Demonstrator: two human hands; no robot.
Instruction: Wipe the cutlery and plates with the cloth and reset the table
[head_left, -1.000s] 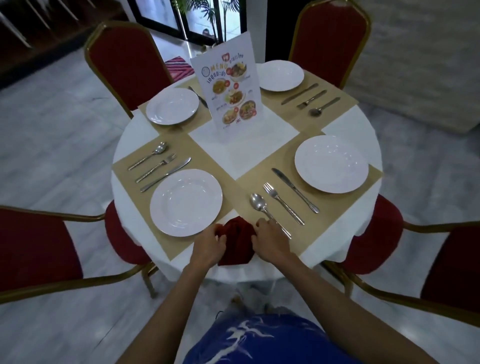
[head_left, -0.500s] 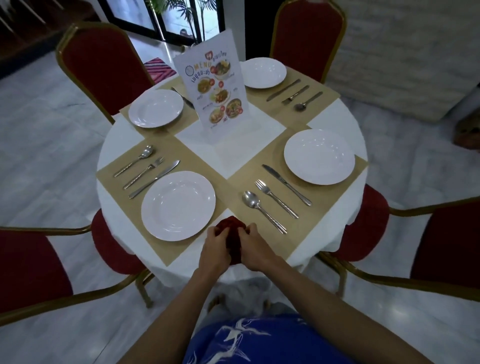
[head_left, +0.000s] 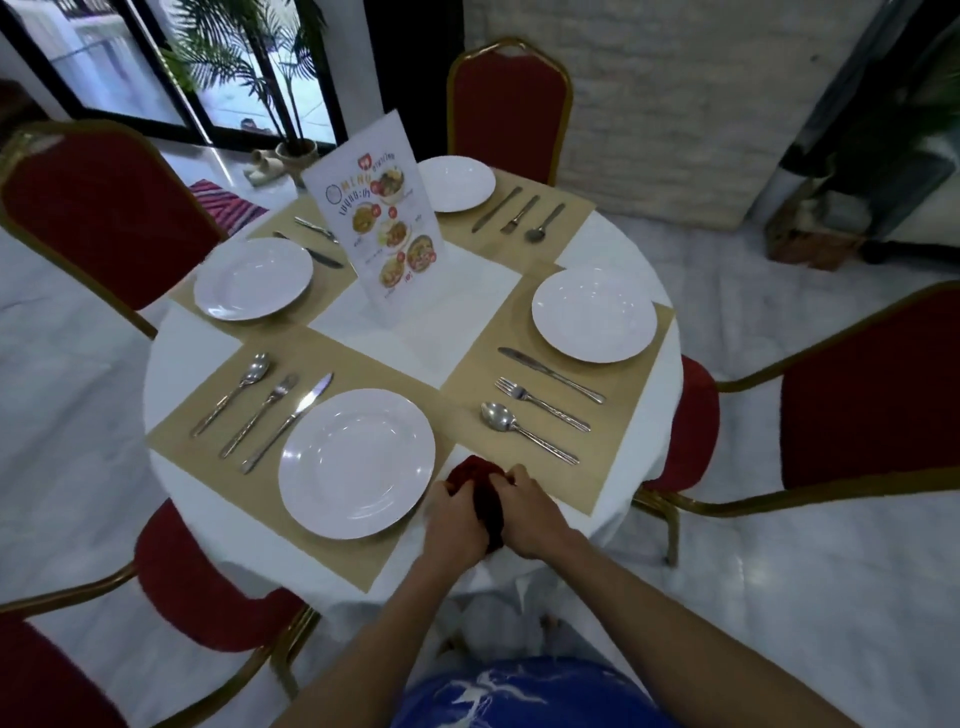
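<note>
Dark red cloth (head_left: 480, 493) bunched at the table's (head_left: 197, 343) near edge, lower centre of frame, left hand (head_left: 451, 519) and right hand (head_left: 530, 512) both gripping it, nearest plate (head_left: 356, 462) just left, spoon (head_left: 524, 430) upper right

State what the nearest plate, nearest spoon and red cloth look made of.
The nearest plate looks glazed white ceramic, possibly melamine: glossy highlights. The spoon looks polished steel: mirror-like bowl. The red cloth looks soft matte fabric: crumpled folds.

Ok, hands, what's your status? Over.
Left hand and right hand both gripping red cloth, bunched between them. Nearest plate beside left hand, spoon beside right. Nothing between.
</note>
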